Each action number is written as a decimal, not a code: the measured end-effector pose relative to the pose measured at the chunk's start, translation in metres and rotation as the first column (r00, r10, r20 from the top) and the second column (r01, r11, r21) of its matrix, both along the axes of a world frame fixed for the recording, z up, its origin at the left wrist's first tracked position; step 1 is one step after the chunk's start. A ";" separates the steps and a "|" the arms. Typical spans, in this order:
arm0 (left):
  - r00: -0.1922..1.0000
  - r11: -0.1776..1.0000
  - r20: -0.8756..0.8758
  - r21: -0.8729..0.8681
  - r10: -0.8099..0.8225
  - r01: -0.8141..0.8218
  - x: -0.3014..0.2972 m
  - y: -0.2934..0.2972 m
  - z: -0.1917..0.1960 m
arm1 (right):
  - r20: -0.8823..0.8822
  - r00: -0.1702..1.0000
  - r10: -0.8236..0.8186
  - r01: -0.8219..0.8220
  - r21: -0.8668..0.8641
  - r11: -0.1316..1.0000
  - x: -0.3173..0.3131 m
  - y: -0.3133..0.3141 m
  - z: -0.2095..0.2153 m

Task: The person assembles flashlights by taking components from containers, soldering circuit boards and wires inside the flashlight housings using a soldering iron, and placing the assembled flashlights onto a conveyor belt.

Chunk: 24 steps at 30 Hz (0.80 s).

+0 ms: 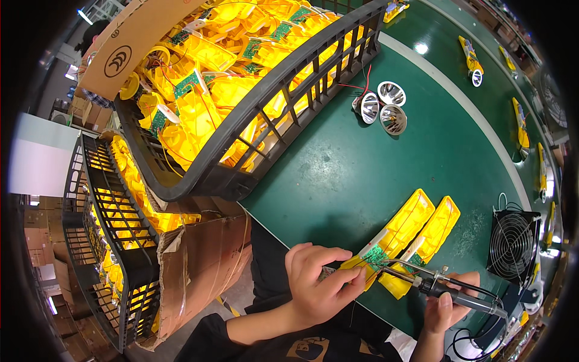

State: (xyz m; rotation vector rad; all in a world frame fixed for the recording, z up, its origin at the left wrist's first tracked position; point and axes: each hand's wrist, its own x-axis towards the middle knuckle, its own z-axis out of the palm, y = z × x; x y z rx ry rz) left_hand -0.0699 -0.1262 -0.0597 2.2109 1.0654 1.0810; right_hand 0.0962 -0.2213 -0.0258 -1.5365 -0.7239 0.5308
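My right hand (446, 309) is closed round the dark handle of a soldering iron (461, 298), which has a thin metal feed tube along it. The tip points left at a green circuit board (375, 256) in a yellow plastic housing (408, 222). At the near end of that housing, my left hand (319, 282) has its thumb and forefinger curled together; what they pinch is too small to make out. Thin wires run about the board. A second yellow housing (439, 228), also with a board, lies alongside on the right, partly hidden under the iron.
A black crate (274, 123) heaped with yellow housings stands at the back left, another crate (120, 241) beside a cardboard box (205, 271). Three lamp reflectors (393, 119) lie on the green table (313, 175). A black fan (512, 244) stands right; yellow lamps (471, 57) line the belt.
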 end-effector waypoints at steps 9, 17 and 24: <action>1.000 1.000 0.018 -0.003 0.004 -0.004 0.001 0.002 0.001 | -0.021 1.000 -0.016 0.015 -0.009 1.000 -0.002 0.003 0.003; 1.000 1.000 0.015 -0.010 -0.006 0.006 0.000 0.003 0.002 | -0.018 1.000 0.014 -0.014 -0.019 1.000 0.000 0.002 0.003; 1.000 1.000 0.004 -0.006 -0.008 0.008 0.000 0.004 0.001 | -0.108 0.990 -0.092 0.106 0.135 0.985 0.002 -0.001 0.002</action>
